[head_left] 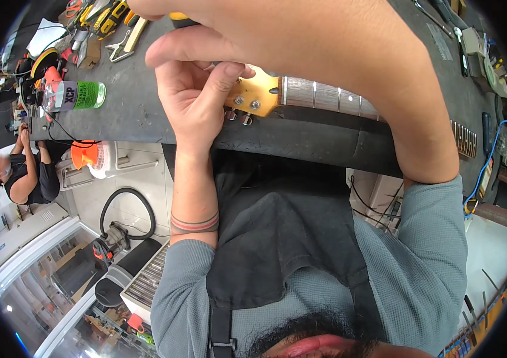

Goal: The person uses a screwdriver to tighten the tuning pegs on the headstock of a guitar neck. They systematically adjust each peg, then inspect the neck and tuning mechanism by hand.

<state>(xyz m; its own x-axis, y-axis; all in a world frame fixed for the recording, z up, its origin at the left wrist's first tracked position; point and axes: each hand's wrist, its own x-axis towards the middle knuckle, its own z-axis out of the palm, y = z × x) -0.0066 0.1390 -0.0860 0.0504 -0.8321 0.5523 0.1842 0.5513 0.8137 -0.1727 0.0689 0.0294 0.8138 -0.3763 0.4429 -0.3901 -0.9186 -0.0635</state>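
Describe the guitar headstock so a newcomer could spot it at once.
Find the dark workbench, then the left hand over it. The headstock shows just right of that hand, partly covered. Its yellow face with silver tuning pegs sets it apart from the brown-grey fretboard.

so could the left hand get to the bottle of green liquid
Probably yes: only benchtop shows between the left hand and the bottle of green liquid, though the hand may first need to leave the guitar headstock.
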